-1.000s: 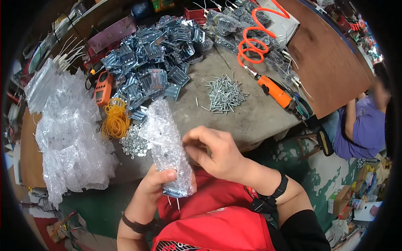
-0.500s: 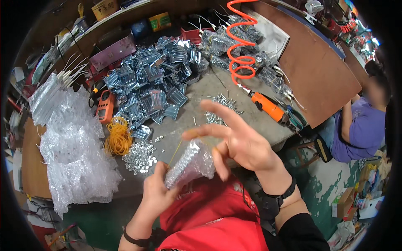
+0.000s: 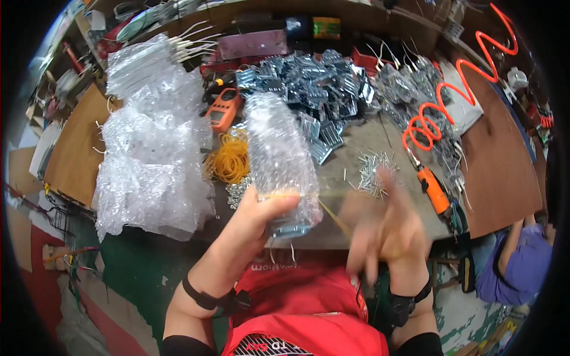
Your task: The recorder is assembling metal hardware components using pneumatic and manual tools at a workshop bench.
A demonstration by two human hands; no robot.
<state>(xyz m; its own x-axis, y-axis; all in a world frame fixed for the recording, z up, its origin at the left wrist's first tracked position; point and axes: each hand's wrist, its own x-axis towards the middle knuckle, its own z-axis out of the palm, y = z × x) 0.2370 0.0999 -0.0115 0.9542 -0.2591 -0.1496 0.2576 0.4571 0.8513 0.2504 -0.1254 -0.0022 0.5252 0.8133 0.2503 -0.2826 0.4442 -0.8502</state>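
Observation:
Upright in my left hand (image 3: 261,216) is a bubble-wrapped part (image 3: 282,160), a long bundle with a bluish metal end and two thin white wires hanging from its lower end. My fingers close round its lower half, thumb across the front. A yellow rubber band (image 3: 335,215) crosses the wrap near my thumb and stretches right to my right hand (image 3: 389,234), whose fingers are smeared by motion. Beyond the bundle lie a coil of yellow rubber bands (image 3: 230,159), partly hidden small nuts (image 3: 237,193) and a heap of metal brackets (image 3: 320,89).
Sheets of bubble wrap (image 3: 151,154) cover the left side. An orange meter (image 3: 224,111) stands behind the bands. To the right are loose screws (image 3: 371,175), an orange air screwdriver (image 3: 433,191) on a coiled red hose (image 3: 423,124), and wrapped parts (image 3: 409,86). A person in purple (image 3: 516,267) sits at right.
My view has shifted, so the bench appears farther right. The bundle has swung from tilted low before me to upright over the bench. My right hand has moved away from it, stretching the band.

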